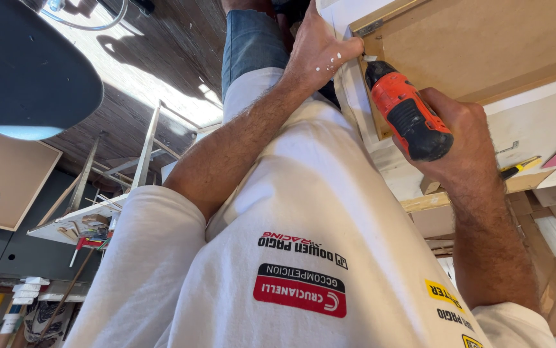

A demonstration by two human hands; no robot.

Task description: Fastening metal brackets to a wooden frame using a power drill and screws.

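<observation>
Overhead, the right hand (pixel 464 138) has its fingers clamped on an orange drill (pixel 403 109) aimed toward eleven o'clock at a wooden panel (pixel 484 38), left hand (pixel 320 48) fingers together, pressed on the frame (pixel 355 96).

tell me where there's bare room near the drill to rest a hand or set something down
Bare patches: the brown panel up and right of the orange drill, and the pale board beyond the right hand. It is crowded at the panel's corner, where the left hand, the drill tip and a metal bracket meet.
</observation>
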